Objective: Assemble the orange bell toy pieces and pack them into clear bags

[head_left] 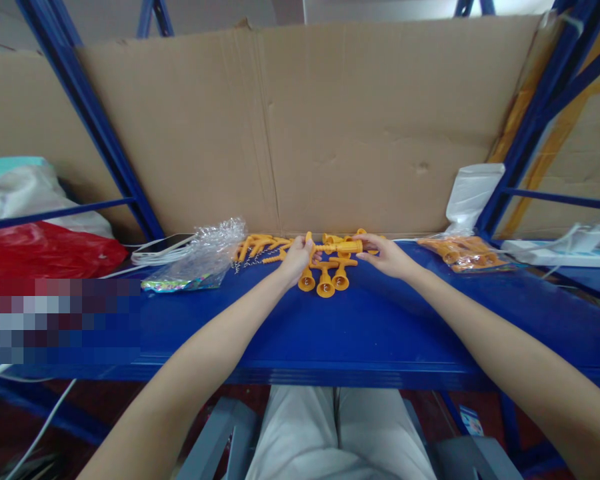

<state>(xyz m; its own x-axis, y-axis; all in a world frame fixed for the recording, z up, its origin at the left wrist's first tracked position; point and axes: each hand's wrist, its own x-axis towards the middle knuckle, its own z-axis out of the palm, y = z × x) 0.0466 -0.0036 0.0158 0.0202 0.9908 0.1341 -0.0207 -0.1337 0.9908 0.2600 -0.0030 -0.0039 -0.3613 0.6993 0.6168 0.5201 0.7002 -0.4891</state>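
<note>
An orange plastic corkscrew (347, 247) lies sideways between my two hands, just above the blue shelf. My left hand (295, 260) is closed round its T-shaped handle end. At the other end, the fingers of my right hand (387, 257) pinch the bell-shaped body. Below them, three orange corkscrews (325, 287) with handles lie with their bell mouths toward me. Behind the held one are more orange bell-shaped bodies (333, 238), partly hidden by my right hand. Left of my left hand is a pile of orange handles (257, 245) with metal spirals.
A blue metal shelf (310, 340) forms the work surface, with a cardboard sheet (355, 127) behind. On the left are a clear plastic bag (195, 260), white cables (163, 255) and a red bag (45, 257). A bag of orange parts (463, 253) and a power strip (560, 253) lie right.
</note>
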